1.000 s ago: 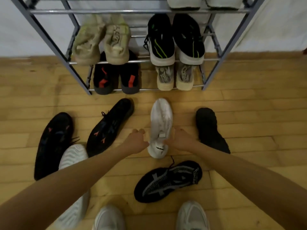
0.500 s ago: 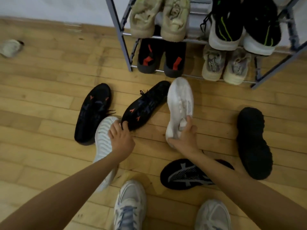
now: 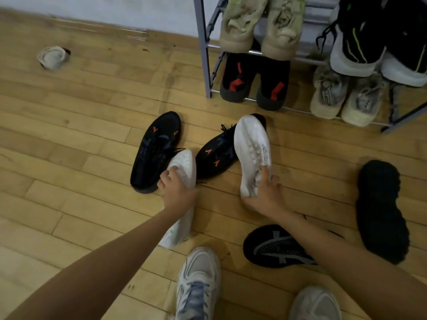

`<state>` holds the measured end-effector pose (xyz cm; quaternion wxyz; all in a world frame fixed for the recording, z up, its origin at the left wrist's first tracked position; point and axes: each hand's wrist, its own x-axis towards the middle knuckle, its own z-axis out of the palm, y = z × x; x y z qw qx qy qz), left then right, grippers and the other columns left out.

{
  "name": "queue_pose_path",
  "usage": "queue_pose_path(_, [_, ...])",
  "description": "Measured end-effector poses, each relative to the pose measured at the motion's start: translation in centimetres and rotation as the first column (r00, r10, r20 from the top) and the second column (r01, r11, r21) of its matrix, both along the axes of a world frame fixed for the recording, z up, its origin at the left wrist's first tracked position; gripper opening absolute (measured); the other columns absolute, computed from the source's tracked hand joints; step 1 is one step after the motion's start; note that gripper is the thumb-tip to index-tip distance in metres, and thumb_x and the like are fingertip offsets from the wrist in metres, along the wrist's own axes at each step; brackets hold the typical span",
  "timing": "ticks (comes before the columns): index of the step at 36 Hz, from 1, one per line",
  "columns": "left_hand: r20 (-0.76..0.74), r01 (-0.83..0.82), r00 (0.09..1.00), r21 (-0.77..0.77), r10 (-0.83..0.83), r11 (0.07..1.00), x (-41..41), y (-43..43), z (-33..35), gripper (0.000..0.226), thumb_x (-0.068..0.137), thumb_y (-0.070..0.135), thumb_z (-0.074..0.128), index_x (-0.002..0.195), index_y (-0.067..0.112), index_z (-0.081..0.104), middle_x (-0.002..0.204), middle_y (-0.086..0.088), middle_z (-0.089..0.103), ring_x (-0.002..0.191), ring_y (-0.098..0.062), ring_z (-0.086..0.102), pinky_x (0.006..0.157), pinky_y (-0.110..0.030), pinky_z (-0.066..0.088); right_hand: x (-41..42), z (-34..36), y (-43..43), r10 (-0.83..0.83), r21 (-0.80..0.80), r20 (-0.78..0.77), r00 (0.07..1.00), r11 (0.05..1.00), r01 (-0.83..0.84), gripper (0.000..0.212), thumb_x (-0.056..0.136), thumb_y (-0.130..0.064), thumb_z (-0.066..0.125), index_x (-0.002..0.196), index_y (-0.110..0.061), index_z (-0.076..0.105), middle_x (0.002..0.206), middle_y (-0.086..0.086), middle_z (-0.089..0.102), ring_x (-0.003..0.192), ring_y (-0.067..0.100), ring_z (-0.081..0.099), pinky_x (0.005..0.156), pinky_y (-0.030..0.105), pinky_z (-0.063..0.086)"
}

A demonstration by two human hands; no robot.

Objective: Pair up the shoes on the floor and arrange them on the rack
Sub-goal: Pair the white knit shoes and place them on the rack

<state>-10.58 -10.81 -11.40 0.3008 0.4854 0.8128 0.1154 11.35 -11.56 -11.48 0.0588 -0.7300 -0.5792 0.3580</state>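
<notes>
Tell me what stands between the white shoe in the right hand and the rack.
Only bare floor lies between that white shoe and the rack. A black shoe with orange marks sits at its left, off the path. Both visible shelves hold pairs; free space is not in view.

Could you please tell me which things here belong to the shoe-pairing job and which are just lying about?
Job: left hand holding one white shoe; right hand gripping other white shoe; black-orange shoes; black-grey shoe; chunky black shoe; rack.
Lying about: pale object by the wall, unclear what; sneakers on the person's feet.
</notes>
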Motion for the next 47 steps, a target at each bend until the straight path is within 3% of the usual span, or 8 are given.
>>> queue_pose_path(8, [0.638,-0.115,0.769,0.206,-0.044,0.972,3.6,2.5,5.0,0.062,0.069,0.026,0.065,0.125,0.026,0.039,0.119,0.002,0.051,0.106,-0.015,0.055,0.085,-0.037,0.054,1.5,0.2,-0.8,-0.084,0.141,0.016,0.996,0.987,0.081,0.091,0.073,-0.027,0.073,0.144,-0.015,0.018,0.129,0.02,0.038,0.112,0.037,0.045,0.09,0.042,0.042])
queue_pose_path(14, [0.797,0.013,0.598,0.095,-0.084,0.995,6.2,3.9,5.6,0.024,0.085,0.006,0.059,0.105,0.02,0.059,0.092,-0.003,0.065,0.086,-0.021,0.065,0.069,-0.03,0.057,4.6,0.5,-1.5,-0.172,0.176,0.039,0.984,0.971,0.163,0.092,0.073,-0.026,0.073,0.145,-0.017,0.016,0.131,0.02,0.036,0.116,0.038,0.041,0.088,0.042,0.041])
queue_pose_path(18, [0.842,0.058,0.537,-0.087,0.042,0.995,7.3,4.8,3.4,0.053,0.083,0.007,0.068,0.132,0.017,0.051,0.113,-0.01,0.064,0.104,-0.029,0.064,0.086,-0.041,0.056,6.7,0.4,-1.4,-0.267,0.182,0.04,0.963,0.949,0.255,0.089,0.076,-0.038,0.068,0.144,-0.02,0.014,0.135,0.018,0.035,0.122,0.038,0.037,0.094,0.046,0.039])
queue_pose_path(21, [0.748,0.122,0.664,-0.131,0.017,0.984,8.0,5.6,2.2,0.07,0.088,0.02,0.066,0.148,0.016,0.029,0.127,-0.008,0.057,0.11,-0.024,0.06,0.095,-0.042,0.051,8.2,0.2,-1.5,-0.335,0.172,0.039,0.941,0.93,0.324,0.089,0.076,-0.038,0.067,0.144,-0.021,0.012,0.136,0.02,0.034,0.122,0.039,0.037,0.095,0.047,0.039])
queue_pose_path(24, [0.351,0.327,0.88,0.044,-0.321,0.944,9.4,5.9,1.7,0.051,0.095,0.027,0.054,0.139,0.007,0.038,0.124,-0.01,0.058,0.114,-0.028,0.057,0.09,-0.035,0.048,9.3,-0.2,-1.9,-0.37,0.144,0.06,0.927,0.922,0.359,0.095,0.075,-0.039,0.069,0.146,-0.02,0.008,0.138,0.021,0.033,0.122,0.04,0.038,0.097,0.051,0.041])
queue_pose_path(29, [-0.268,0.567,0.803,0.073,-0.532,0.82,10.7,3.6,1.0,0.057,0.097,0.041,0.043,0.142,0.007,0.035,0.154,-0.018,0.018,0.145,-0.034,0.014,0.116,-0.047,0.015,10.2,-1.1,-2.5,-0.358,0.087,0.077,0.93,0.932,0.352,0.099,0.075,-0.035,0.072,0.148,-0.012,0.009,0.134,0.023,0.036,0.116,0.039,0.044,0.095,0.047,0.043])
queue_pose_path(40, [-0.103,0.465,0.878,-0.054,-0.468,0.884,9.3,-0.9,-0.9,0.113,0.065,0.066,0.069,0.147,0.022,0.005,0.153,-0.014,0.007,0.141,-0.035,0.022,0.111,-0.048,0.03,10.4,-1.5,-3.5,-0.305,0.097,0.11,0.946,0.95,0.295,0.098,0.071,-0.041,0.075,0.142,-0.031,0.008,0.148,0.015,0.016,0.129,0.038,0.03,0.102,0.049,0.039])
queue_pose_path(47, [-0.092,0.431,0.896,-0.053,-0.434,0.901,9.2,-2.9,-1.0,0.127,0.06,0.034,0.085,0.149,0.013,-0.003,0.143,-0.014,0.018,0.132,-0.034,0.032,0.101,-0.045,0.041,10.5,-1.4,-3.4,-0.451,0.004,-0.006,0.892,0.892,0.451,0.126,0.06,-0.044,0.084,0.147,-0.009,-0.001,0.137,0.019,0.029,0.125,0.033,0.033,0.104,0.046,0.038])
